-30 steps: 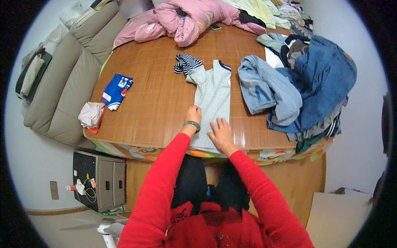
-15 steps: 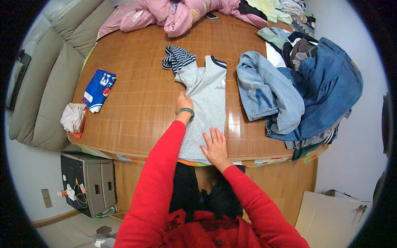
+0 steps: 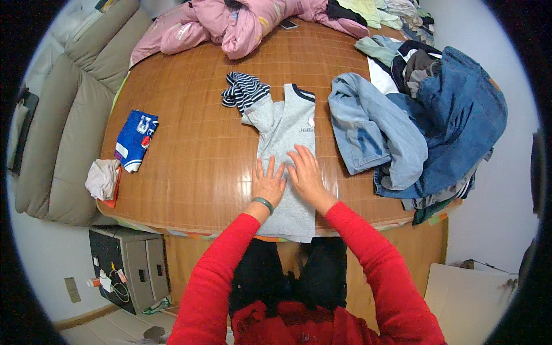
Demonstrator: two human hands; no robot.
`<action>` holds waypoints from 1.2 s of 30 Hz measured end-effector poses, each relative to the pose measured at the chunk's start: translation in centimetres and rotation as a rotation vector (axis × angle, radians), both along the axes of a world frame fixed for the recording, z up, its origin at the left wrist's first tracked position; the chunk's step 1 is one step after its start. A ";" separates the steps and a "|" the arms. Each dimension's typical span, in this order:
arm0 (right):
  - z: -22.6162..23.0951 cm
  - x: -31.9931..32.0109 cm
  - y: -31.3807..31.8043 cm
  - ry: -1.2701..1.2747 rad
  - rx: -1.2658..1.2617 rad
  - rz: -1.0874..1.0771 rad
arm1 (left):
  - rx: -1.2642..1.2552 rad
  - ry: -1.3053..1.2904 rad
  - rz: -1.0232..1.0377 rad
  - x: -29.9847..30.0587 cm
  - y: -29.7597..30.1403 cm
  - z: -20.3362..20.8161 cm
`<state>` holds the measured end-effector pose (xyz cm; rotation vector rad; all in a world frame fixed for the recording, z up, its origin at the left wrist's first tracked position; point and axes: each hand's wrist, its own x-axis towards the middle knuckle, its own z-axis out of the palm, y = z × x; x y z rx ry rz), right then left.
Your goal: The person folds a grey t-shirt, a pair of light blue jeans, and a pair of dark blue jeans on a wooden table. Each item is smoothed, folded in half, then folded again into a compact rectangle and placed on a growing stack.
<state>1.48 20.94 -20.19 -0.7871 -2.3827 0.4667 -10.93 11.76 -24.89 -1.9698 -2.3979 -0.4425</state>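
Observation:
A grey T-shirt [image 3: 291, 221] with a dark-trimmed collar lies folded lengthwise on the brown mat [image 3: 195, 144], its lower hem reaching past the near edge of the bed. Its navy-and-white striped sleeve [image 3: 247, 92] sticks out to the far left, bunched. My left hand [image 3: 268, 186], with a green bangle at the wrist, rests on the left side of the shirt, fingers spread. Beside it, my right hand [image 3: 306, 175] lies flat on the shirt's middle, a little farther up, fingers apart. Neither hand grips the cloth.
Folded blue sportswear [image 3: 135, 141] and a small beige cloth bundle [image 3: 103, 179] lie at the left. Light-blue jeans [image 3: 368, 126] and a heap of darker denim [image 3: 460, 126] are piled on the right. A pink quilt [image 3: 230, 26] and a phone [image 3: 288, 24] sit at the far edge.
My left hand has let go of the shirt's left edge and moved nearer, now flat. My right hand has slid farther up the shirt from near the hem.

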 end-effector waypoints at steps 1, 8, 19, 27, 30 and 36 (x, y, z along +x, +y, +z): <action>-0.1 -1.2 1.6 0.018 0.045 0.023 | -0.005 0.034 0.008 0.0 -0.1 0.2; -2.3 -6.2 10.8 -0.182 0.010 -0.315 | -0.381 -0.025 -0.009 -3.0 3.6 5.4; -4.9 -5.7 10.7 -0.174 0.210 -0.366 | -0.156 0.201 0.273 -13.8 16.7 5.0; -4.8 -5.9 10.6 -0.220 0.177 -0.404 | -0.299 -0.220 0.659 -19.1 14.2 5.6; -4.7 -5.9 10.5 -0.242 0.179 -0.406 | 0.022 -0.119 0.607 -19.9 13.5 6.3; -4.5 -5.8 10.4 -0.201 0.182 -0.384 | -0.024 -0.289 0.776 -21.8 16.2 7.3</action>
